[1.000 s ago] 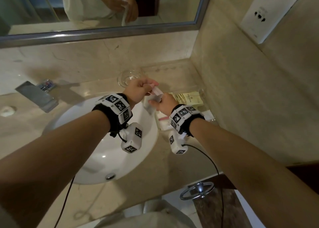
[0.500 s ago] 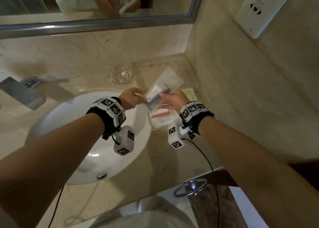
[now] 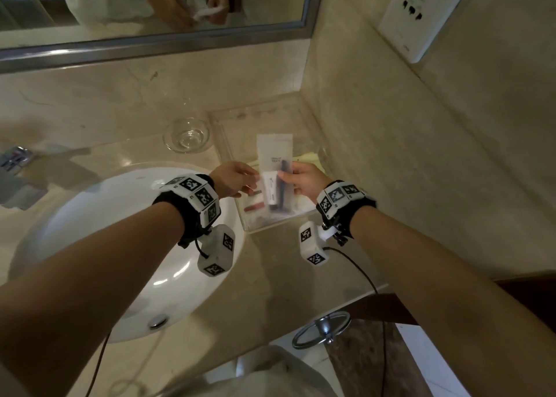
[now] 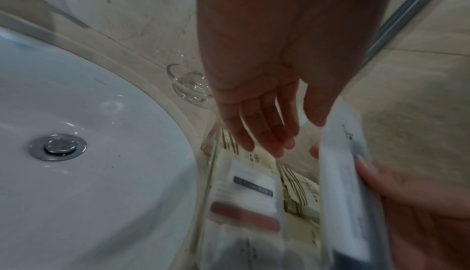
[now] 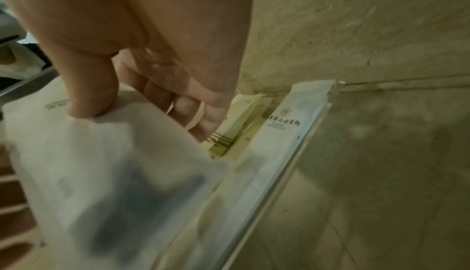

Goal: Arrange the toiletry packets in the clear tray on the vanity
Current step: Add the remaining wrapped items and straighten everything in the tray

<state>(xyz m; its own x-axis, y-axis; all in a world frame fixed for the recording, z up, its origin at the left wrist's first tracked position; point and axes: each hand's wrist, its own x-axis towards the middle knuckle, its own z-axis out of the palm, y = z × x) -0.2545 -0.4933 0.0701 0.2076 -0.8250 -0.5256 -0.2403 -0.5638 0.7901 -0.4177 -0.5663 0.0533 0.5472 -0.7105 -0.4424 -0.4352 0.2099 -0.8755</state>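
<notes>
A white translucent packet [image 3: 275, 168] with a dark toothbrush and a small tube inside hangs just above the clear tray [image 3: 264, 228] in the vanity corner. My right hand [image 3: 288, 177] pinches its right side, thumb on top [image 5: 89, 97]. My left hand [image 3: 249, 180] hovers at the packet's left edge with straight, relaxed fingers [image 4: 267, 139] and grips nothing. In the tray lie a white packet with a red-brown item [image 4: 244, 214], cream striped packets [image 4: 300, 194] and a long white packet [image 5: 284, 133] along the right wall.
A small glass bowl [image 3: 186, 136] stands left of the tray. The white sink basin [image 3: 120, 246] lies to the left, its drain [image 3: 158, 321] near the front. The marble side wall [image 3: 421, 156] runs close along the tray's right. A towel ring [image 3: 322, 329] hangs below the counter edge.
The packet has turned from slanting to pointing straight away and now sits over the tray. My left hand has loosened from pinching its corner to straight fingers beside it.
</notes>
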